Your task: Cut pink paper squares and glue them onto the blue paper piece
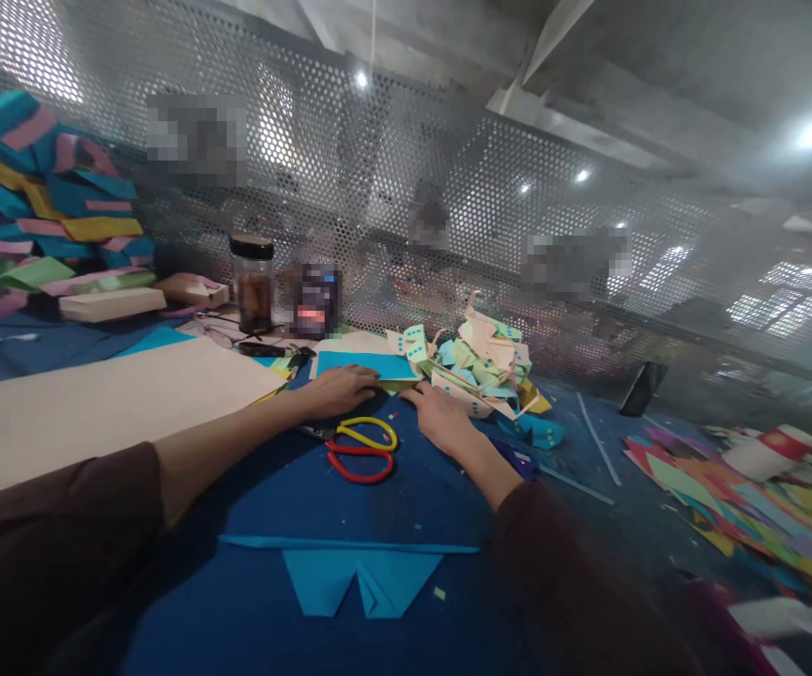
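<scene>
A blue sheet of paper (pixel 363 364) lies on top of paler sheets at the far middle of the table. My left hand (pixel 341 391) rests on its near edge, fingers stretched out flat. At the right corner of the pale sheets, my right hand (pixel 439 415) has its fingertips closed on the paper edge. Scissors (pixel 363 451) with one yellow and one red handle loop lie below my hands, their blades partly under my left wrist. Nearer to me is a folded blue paper piece (pixel 349 568) with a long straight top strip.
A heap of folded pale paper pieces (pixel 480 361) stands right of my hands. A large cream sheet (pixel 116 404) covers the left side. Behind are a lidded jar (pixel 252 286) and a phone (pixel 316 302). Coloured papers (pixel 750 498) and a paper cup (pixel 772 453) lie right.
</scene>
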